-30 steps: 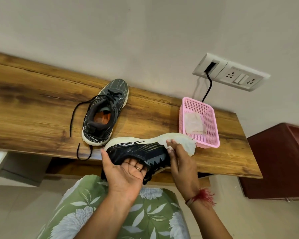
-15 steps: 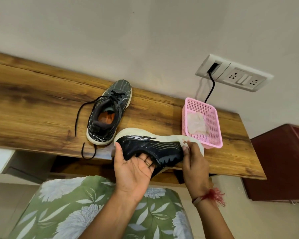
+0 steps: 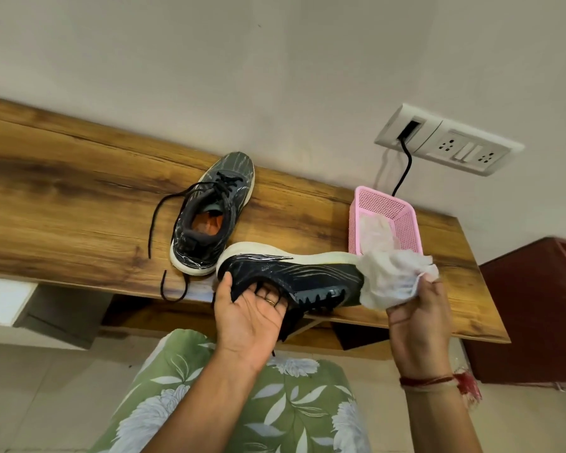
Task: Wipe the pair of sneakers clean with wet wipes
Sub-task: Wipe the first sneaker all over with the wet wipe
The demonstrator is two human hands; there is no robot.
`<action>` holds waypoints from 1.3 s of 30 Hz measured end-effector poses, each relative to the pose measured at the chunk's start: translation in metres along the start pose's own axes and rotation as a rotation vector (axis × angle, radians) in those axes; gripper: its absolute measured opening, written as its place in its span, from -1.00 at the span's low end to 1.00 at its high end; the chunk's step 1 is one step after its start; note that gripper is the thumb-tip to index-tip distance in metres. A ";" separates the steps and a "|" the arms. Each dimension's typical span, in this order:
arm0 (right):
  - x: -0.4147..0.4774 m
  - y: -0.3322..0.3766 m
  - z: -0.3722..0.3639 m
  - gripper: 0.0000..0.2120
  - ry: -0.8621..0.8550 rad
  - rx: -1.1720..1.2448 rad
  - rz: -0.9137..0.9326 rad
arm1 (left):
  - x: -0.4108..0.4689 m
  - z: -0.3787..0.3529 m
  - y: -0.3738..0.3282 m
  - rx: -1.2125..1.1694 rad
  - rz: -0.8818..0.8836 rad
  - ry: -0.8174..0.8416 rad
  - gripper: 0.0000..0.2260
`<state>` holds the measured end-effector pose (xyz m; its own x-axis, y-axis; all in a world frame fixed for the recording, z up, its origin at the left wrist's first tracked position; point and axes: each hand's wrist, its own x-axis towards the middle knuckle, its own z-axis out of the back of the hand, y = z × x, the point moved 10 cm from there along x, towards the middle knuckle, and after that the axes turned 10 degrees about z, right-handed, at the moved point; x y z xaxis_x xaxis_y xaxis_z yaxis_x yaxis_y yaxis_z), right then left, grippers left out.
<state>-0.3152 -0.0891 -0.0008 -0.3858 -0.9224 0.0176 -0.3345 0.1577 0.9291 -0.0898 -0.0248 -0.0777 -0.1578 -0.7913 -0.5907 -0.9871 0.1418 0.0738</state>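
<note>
Just below centre frame, the left hand [image 3: 252, 318] grips the held sneaker [image 3: 288, 273] from beneath, fingers curled at its opening and thumb by the heel. Its long axis runs left to right, pale sole edge uppermost — toe toward the right hand [image 3: 419, 325], whose fingers bunch a wet wipe [image 3: 392, 276] over that toe end. The unwiped length lies leftward of the wipe. The second sneaker [image 3: 209, 217] stands on the wooden shelf [image 3: 79, 207], upper centre.
</note>
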 end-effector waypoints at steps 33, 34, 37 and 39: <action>-0.108 -0.022 -0.114 -0.73 0.806 -0.971 0.599 | -0.003 -0.012 0.004 0.184 0.003 0.095 -0.55; -0.101 -0.020 -0.112 -0.75 0.773 -0.986 0.612 | -0.003 -0.013 0.006 0.200 0.017 0.094 -0.54; -0.098 -0.015 -0.117 -0.74 0.697 -0.968 0.596 | -0.002 -0.012 0.008 0.240 0.005 0.073 -0.54; -0.118 -0.019 -0.134 -0.66 0.852 -0.993 0.647 | -0.002 -0.010 0.006 0.226 -0.007 0.072 -0.52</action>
<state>-0.1475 -0.0304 0.0287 0.4981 -0.7674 0.4037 0.5513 0.6396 0.5357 -0.0957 -0.0281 -0.0681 -0.1602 -0.8322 -0.5308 -0.9587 0.2593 -0.1172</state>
